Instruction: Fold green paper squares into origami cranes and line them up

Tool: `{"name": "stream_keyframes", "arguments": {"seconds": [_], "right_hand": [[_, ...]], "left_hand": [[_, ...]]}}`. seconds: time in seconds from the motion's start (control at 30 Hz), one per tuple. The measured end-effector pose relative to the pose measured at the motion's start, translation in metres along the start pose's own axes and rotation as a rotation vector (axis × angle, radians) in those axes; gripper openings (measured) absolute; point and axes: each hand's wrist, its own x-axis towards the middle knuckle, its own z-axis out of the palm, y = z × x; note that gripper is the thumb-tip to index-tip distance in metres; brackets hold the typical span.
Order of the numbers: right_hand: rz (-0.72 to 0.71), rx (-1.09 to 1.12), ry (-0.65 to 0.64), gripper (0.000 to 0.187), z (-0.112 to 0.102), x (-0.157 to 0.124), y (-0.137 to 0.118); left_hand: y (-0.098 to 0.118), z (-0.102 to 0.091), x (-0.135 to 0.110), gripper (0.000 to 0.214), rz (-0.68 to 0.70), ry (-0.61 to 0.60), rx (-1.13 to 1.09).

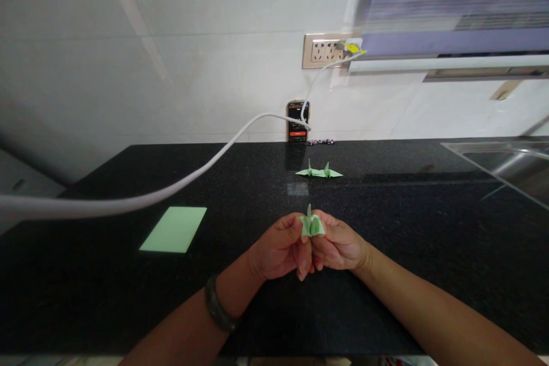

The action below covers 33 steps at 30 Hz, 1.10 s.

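Observation:
A light green origami crane (311, 225) is pinched between my two hands above the black counter. My left hand (281, 247) grips its left wing with thumb and fingers, and my right hand (342, 244) grips the right wing. One narrow point of the folded paper stands upright at the top. Beyond my hands, two finished-looking green paper cranes (319, 172) stand side by side, apart from my fingers. To the left lies a stack of light green square paper (174, 230). The undersides of my fingers are partly hidden.
A phone (297, 128) leans on the tiled wall, near a beaded string (321, 142). A white cable (214, 158) sweeps across the left foreground and up to the wall socket (325, 51). A steel sink (510, 163) is set into the counter (429, 263) at right.

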Motion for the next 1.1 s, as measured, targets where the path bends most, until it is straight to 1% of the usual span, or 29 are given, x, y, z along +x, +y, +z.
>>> {"name": "stream_keyframes", "arguments": {"seconds": [0.1, 0.17, 0.23, 0.27, 0.37, 0.47, 0.6, 0.67, 0.77, 0.83, 0.9, 1.1], "right_hand": [[-0.003, -0.029, 0.065, 0.021, 0.000, 0.001, -0.007], [-0.027, -0.083, 0.093, 0.019, -0.003, 0.002, -0.013], [-0.031, -0.126, 0.122, 0.019, -0.005, 0.002, -0.018], [-0.024, -0.148, 0.135, 0.019, -0.007, 0.002, -0.019], [0.059, -0.233, 0.161, 0.020, -0.010, 0.001, -0.024], [0.159, -0.310, 0.182, 0.021, -0.010, -0.001, -0.028], [0.232, -0.392, 0.217, 0.021, -0.010, -0.001, -0.033], [0.261, -0.452, 0.224, 0.021, -0.011, -0.001, -0.034], [0.323, -0.516, 0.198, 0.022, -0.012, -0.001, -0.034], [0.362, -0.487, 0.177, 0.024, -0.013, -0.001, -0.033], [0.368, -0.413, 0.163, 0.027, -0.014, -0.001, -0.033], [0.295, -0.225, 0.157, 0.025, -0.017, 0.000, -0.030]], "left_hand": [[0.006, -0.003, 0.001, 0.028, -0.024, 0.057, 0.050], [0.013, -0.006, 0.002, 0.031, -0.062, 0.122, 0.146], [0.020, -0.008, 0.002, 0.035, -0.097, 0.219, 0.236], [0.022, -0.010, 0.002, 0.031, -0.109, 0.265, 0.277], [0.027, -0.011, 0.001, 0.025, -0.165, 0.319, 0.412], [0.028, -0.011, 0.000, 0.022, -0.192, 0.317, 0.517], [0.029, -0.008, 0.000, 0.025, -0.252, 0.264, 0.578], [0.030, -0.007, 0.001, 0.029, -0.295, 0.275, 0.600], [0.030, -0.008, 0.002, 0.033, -0.345, 0.307, 0.659], [0.031, -0.010, 0.001, 0.034, -0.369, 0.288, 0.665], [0.030, -0.012, 0.001, 0.034, -0.368, 0.264, 0.627], [0.026, -0.013, 0.000, 0.025, -0.319, 0.289, 0.490]]}}
